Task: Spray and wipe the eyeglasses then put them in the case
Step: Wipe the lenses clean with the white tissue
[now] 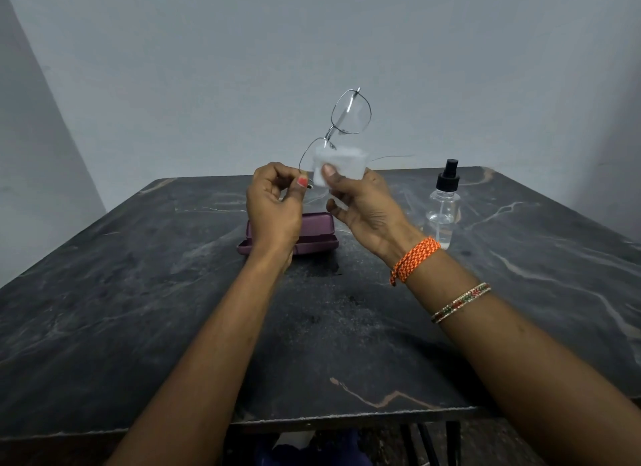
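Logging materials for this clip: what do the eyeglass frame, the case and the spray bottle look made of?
Eyeglasses: thin silvery wire rim, likely metal, with clear lenses. Case: purple hard shell with a matte, smooth look, probably plastic; it stays open rigidly. Spray bottle: transparent body, likely plastic though glass is possible, with a black, likely plastic, pump top.

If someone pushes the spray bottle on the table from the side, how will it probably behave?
The spray bottle stands tall on a narrow base, so it would probably tip rather than slide. It looks mostly empty, so likely light. The dark table looks smooth, so a low push might slide it.
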